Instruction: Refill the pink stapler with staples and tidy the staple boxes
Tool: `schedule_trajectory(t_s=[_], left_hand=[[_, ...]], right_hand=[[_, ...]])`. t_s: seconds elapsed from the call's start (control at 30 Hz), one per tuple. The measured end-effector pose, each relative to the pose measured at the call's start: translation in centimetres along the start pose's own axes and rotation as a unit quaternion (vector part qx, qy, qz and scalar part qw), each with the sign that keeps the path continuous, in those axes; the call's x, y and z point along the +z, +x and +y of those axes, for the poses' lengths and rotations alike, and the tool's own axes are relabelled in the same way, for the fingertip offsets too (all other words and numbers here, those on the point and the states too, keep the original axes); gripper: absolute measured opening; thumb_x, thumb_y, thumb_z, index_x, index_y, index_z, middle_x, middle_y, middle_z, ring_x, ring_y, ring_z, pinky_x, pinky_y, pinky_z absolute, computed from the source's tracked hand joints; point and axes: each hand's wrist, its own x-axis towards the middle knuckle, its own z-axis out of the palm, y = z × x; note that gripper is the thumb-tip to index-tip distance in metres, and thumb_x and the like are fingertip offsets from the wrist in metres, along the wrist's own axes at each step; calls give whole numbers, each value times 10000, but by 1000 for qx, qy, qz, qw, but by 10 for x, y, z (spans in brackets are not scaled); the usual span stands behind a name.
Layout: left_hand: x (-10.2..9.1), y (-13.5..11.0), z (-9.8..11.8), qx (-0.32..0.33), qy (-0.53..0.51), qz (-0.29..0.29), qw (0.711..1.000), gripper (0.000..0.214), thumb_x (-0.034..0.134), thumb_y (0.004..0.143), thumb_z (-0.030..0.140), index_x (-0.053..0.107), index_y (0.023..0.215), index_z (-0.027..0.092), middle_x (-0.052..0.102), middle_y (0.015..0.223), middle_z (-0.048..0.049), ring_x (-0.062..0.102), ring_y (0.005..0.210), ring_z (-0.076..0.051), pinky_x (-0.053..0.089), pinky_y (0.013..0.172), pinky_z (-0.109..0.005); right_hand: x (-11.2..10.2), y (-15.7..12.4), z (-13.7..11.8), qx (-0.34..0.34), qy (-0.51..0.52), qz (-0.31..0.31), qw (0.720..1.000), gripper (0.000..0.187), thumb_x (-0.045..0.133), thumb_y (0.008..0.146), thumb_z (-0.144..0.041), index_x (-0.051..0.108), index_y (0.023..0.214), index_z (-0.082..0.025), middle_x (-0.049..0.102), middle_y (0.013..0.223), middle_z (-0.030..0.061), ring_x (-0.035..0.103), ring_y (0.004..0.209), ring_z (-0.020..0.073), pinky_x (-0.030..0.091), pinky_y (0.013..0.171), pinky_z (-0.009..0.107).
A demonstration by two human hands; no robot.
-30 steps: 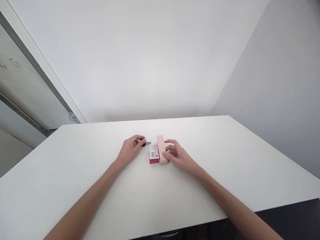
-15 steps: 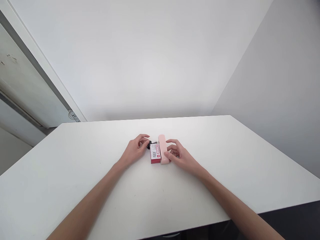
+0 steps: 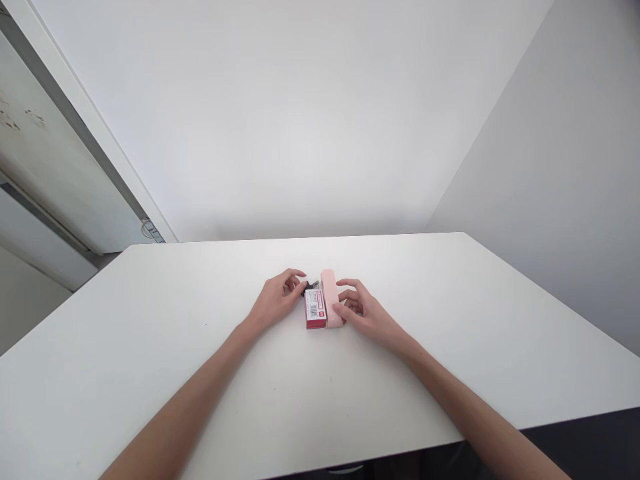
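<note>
My left hand (image 3: 279, 295) has its thumb and fingers closed on a small black binder clip (image 3: 310, 287), partly covered by the fingertips. The clip sits just behind a small red and white box (image 3: 315, 308) with a printed label and barcode. Along the box's right side lies a long pink stapler (image 3: 330, 297), pointing away from me. My right hand (image 3: 363, 308) is at the stapler's right side, its thumb on the near part and its fingers curved against the edge.
All of this rests on a white table (image 3: 225, 413). A white wall (image 3: 300, 133) rises behind the far edge, and a grey wall (image 3: 565, 167) stands on the right. Dark space shows below the near edge.
The view has shifted slightly. My left hand has moved a little to the right with the binder clip, closer behind the box. My right hand stays at the stapler.
</note>
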Motion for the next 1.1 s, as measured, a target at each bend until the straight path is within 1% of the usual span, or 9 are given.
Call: schedule_trajectory(t_s=[0.13, 0.3, 0.53, 0.63, 0.73, 0.83, 0.93, 1.0, 1.1], left_hand=[[2, 0, 3, 8, -11, -19, 1000, 339, 491, 987, 510, 645, 1175, 273, 744, 930, -14, 648, 839, -209, 482, 757, -335], [0, -3, 2, 12, -36, -43, 998, 380, 304, 1060, 450, 564, 1288, 292, 749, 968, 4, 674, 894, -199, 485, 825, -339], [-1, -4, 3, 20, -36, -41, 998, 391, 298, 1055, 440, 542, 1315, 279, 737, 956, -6, 667, 911, -203, 484, 844, -336], [-3, -4, 0, -1, -27, 6, 1000, 381, 319, 1042, 429, 553, 1294, 265, 695, 906, -9, 612, 770, -187, 469, 732, -317], [-6, -3, -6, -48, -51, 101, 992, 344, 342, 1034, 423, 580, 1211, 250, 654, 891, -13, 555, 698, -167, 440, 667, -298], [-9, -1, -13, -88, -92, 169, 977, 303, 374, 1029, 425, 589, 1144, 244, 653, 912, -21, 552, 715, -164, 429, 657, -291], [-11, 0, -17, -99, -126, 191, 968, 277, 416, 1018, 429, 597, 1113, 242, 660, 921, -28, 586, 783, -172, 439, 690, -291], [-11, 0, -18, -99, -137, 192, 967, 265, 437, 1012, 429, 601, 1096, 239, 659, 909, -27, 601, 824, -178, 446, 723, -293], [-12, -2, -16, -100, -142, 188, 967, 251, 445, 1008, 419, 602, 1085, 237, 661, 901, -23, 601, 827, -175, 449, 738, -295]], right_hand=[[1, 0, -1, 3, 0, 0, 1000, 483, 600, 971, -563, 427, 1354, -325, 707, 1135, 25, 640, 846, 184, 507, 770, 367], [1, 0, 0, 5, -4, 4, 1000, 491, 602, 967, -579, 435, 1356, -330, 711, 1126, 29, 653, 867, 195, 518, 770, 372], [1, 0, 6, -11, -7, 17, 1000, 483, 575, 978, -574, 424, 1365, -328, 673, 1222, 50, 666, 841, 186, 534, 734, 366], [-1, -2, 2, -42, -60, 95, 993, 422, 553, 984, -548, 467, 1320, -309, 624, 1311, 82, 660, 849, 200, 540, 707, 380], [-2, -3, -14, -118, -180, 161, 963, 331, 550, 993, -464, 520, 1274, -292, 610, 1315, 115, 643, 1012, 264, 547, 816, 444], [0, 4, -38, -216, -297, 58, 928, 385, 586, 982, -398, 512, 1351, -317, 579, 1397, 118, 561, 1270, 326, 462, 1054, 544], [7, 20, -58, -282, -399, -81, 869, 529, 701, 894, -426, 537, 1379, -295, 582, 1395, 134, 484, 1364, 368, 373, 1146, 595], [11, 34, -66, -309, -457, -143, 821, 587, 764, 824, -464, 583, 1344, -261, 573, 1393, 154, 465, 1370, 387, 313, 1180, 620], [16, 53, -72, -315, -523, -219, 761, 620, 830, 729, -511, 643, 1256, -244, 618, 1287, 145, 564, 1207, 368, 282, 1177, 624]])
